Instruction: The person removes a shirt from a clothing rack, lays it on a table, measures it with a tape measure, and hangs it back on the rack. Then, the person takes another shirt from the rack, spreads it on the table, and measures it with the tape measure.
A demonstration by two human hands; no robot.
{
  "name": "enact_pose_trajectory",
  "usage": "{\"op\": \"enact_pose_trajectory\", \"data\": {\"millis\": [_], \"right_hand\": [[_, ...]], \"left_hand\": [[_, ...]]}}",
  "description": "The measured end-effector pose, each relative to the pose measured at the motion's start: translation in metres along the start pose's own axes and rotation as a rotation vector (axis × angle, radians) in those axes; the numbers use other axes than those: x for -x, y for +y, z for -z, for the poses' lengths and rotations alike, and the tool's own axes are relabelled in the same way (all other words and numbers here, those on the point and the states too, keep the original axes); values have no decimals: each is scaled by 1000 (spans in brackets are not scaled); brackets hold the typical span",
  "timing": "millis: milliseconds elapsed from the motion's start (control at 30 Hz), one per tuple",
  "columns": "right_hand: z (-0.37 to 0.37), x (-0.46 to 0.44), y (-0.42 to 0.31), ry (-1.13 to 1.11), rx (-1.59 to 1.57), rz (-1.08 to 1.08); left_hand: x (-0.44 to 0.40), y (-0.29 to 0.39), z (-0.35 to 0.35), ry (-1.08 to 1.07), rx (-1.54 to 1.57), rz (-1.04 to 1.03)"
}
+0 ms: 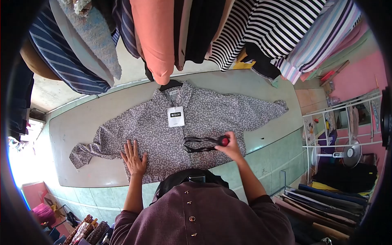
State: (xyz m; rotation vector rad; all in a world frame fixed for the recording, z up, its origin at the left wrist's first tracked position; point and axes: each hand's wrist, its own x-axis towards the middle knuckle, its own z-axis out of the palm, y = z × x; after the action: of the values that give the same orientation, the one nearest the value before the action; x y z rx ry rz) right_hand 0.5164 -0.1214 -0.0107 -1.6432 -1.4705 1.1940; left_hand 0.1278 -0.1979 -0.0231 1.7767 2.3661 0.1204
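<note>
A grey floral-patterned shirt (155, 118) lies spread face up, both sleeves stretched out to the sides. A white tag (176, 116) rests on its chest, and a black hanger (170, 85) shows at the collar. My left hand (134, 159) is flat on the lower left of the shirt, fingers spread. Over the lower right of the shirt, my right hand (231, 148) is closed on a black strap with a round red-and-black end (223, 141). The strap's loop (198, 144) extends left across the shirt front.
The shirt lies on a pale, long table (114, 173). Hanging clothes, including a coral garment (153, 36) and a striped shirt (273, 28), overhang its far side. At right stand a white wire rack (347, 107), a small fan (352, 156) and folded clothes (326, 204).
</note>
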Motion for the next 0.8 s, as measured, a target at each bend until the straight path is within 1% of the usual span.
{"op": "enact_pose_trajectory", "data": {"millis": [33,67,100,167,200,233,300,367,433,500,567,633,700,733,800], "right_hand": [[17,-2,18,3,-115,-35],[36,1,19,-61,-187,-105],[47,4,12,-51,-183,-99],[63,9,-1,-114,-734,-396],[64,9,7,-148,-805,-395],[63,8,13,-143,-802,-387],[55,6,17,-156,-906,-400],[46,5,14,-156,-878,-376],[40,1,8,-240,-884,-313],[36,-3,6,-256,-918,-317],[35,-5,1,-257,-1013,-426],[34,-4,-2,-239,-981,-413],[36,-5,-7,-289,-956,-343],[38,-6,-10,-288,-954,-341],[46,-4,-14,-259,-655,-348]], "left_hand": [[0,0,1,0,-5,5],[0,1,1,1,-8,9],[0,2,2,6,0,1],[1,2,2,-3,4,16],[1,1,0,4,13,10],[1,2,0,9,19,5],[2,2,2,10,20,8],[3,2,1,19,14,3],[3,2,3,7,12,5],[2,4,5,10,11,8],[2,5,6,2,13,11],[3,5,6,-3,4,23],[4,5,6,-7,8,28],[2,5,6,-9,8,30],[1,4,6,-13,11,35]]}}
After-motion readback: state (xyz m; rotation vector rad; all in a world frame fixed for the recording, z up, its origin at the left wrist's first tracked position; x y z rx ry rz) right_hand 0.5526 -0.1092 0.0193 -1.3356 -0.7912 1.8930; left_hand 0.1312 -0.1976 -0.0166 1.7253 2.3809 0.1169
